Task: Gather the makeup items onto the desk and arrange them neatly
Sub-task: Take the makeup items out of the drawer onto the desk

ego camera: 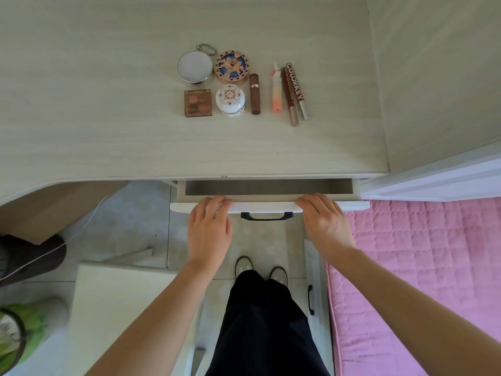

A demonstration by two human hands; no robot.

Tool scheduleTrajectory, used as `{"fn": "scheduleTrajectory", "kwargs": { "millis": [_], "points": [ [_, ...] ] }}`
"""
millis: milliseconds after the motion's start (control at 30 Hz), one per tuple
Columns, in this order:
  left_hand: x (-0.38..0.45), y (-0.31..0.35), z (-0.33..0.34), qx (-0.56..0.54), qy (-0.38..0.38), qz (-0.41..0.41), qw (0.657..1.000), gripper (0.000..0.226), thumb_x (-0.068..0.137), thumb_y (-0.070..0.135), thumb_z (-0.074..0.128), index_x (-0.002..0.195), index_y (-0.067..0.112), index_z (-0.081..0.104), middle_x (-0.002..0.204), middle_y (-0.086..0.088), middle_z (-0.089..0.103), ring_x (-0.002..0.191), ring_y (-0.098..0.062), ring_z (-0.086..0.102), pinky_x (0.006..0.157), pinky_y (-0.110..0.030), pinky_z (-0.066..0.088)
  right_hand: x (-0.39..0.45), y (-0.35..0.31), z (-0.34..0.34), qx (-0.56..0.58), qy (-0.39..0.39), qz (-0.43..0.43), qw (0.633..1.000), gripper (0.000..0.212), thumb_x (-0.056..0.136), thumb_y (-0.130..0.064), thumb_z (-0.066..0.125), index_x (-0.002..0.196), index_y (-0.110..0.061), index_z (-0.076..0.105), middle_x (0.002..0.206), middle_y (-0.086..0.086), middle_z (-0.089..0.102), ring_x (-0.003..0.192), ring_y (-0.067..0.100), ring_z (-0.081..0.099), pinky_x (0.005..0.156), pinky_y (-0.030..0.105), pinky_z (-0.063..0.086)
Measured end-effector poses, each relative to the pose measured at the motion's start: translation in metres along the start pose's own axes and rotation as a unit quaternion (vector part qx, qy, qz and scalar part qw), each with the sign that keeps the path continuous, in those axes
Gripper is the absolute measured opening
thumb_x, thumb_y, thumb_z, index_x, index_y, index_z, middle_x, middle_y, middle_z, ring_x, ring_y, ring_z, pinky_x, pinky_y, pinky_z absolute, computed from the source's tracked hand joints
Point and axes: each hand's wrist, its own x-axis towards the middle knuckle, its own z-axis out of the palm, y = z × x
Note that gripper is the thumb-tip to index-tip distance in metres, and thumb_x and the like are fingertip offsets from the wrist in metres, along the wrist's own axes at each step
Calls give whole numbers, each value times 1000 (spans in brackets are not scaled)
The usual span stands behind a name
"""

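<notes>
Drawer front under both hands' flat fingers.

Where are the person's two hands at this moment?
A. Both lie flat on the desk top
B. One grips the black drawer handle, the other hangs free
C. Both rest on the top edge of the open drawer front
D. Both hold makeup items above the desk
C: the left hand and the right hand each lie with fingers over the top edge of the drawer front, on either side of the black handle, which is untouched.
</notes>
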Motion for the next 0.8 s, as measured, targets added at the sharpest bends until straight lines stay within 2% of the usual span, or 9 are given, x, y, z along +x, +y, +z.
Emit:
{"fn": "scheduleTrajectory", "kwargs": {
  "millis": [133,233,300,400,433,467,533,600,800],
  "points": [
    [-12,-1,-8,-87,56,-123,987,23,82,6,64,105,11,65,110,-2,62,102,-25,53,83,-32,46,-17,-8,-7,40,-4,79,996,19,80,5,64,94,-5,71,101,7,67,95,32,61,73,44,52],
    [-13,3,-10,-249,20,-337,908,9,89,20,61,97,17,63,104,2,61,99,-21,59,79,-27,45,-22,-18,-10,133,-39,201,970,7,88,-10,62,89,-8,69,97,3,62,92,25,53,75,34,45],
    [-5,4,-9,-387,-41,-496,776,17,92,31,59,98,16,63,105,-3,64,98,-20,62,82,-31,50,-13,-21,-8,242,-85,391,884,17,92,-26,57,81,-15,62,81,-3,56,79,19,50,69,29,39],
    [8,2,-8,-532,-86,-575,615,29,96,30,55,113,7,58,119,-13,62,107,-21,60,91,-35,51,5,-20,-5,474,-105,625,612,31,90,-41,59,76,-15,51,71,1,49,63,19,46,62,33,45],
    [10,3,-6,-570,-100,-575,578,36,97,31,53,122,5,54,125,-13,59,114,-24,58,96,-36,49,10,-17,-2,534,-93,651,531,35,88,-44,62,87,-10,53,82,6,54,71,21,53,68,36,50],
    [12,4,-5,-604,-112,-572,544,43,97,32,52,130,5,49,131,-14,55,119,-25,55,101,-38,45,14,-14,1,571,-86,657,484,42,87,-45,64,101,-8,52,96,10,58,84,25,60,80,40,53],
    [16,5,-2,-652,-124,-567,488,57,96,38,54,140,5,39,138,-15,50,126,-29,50,107,-40,40,20,-11,6,608,-64,656,442,59,86,-46,65,126,-7,45,119,16,55,107,33,59,95,46,50],
    [20,5,1,-671,-123,-572,456,65,93,42,57,143,7,35,139,-17,48,125,-32,50,107,-42,40,23,-9,12,633,-45,655,411,67,86,-43,66,136,-7,39,121,17,53,112,37,57,96,47,48],
    [25,15,15,-691,-174,-554,431,62,93,36,60,146,23,32,148,-23,36,133,-38,42,110,-46,35,24,-11,21,686,-33,655,316,69,82,-25,72,139,-12,33,125,24,53,120,43,51,105,59,36]
  ]
}}
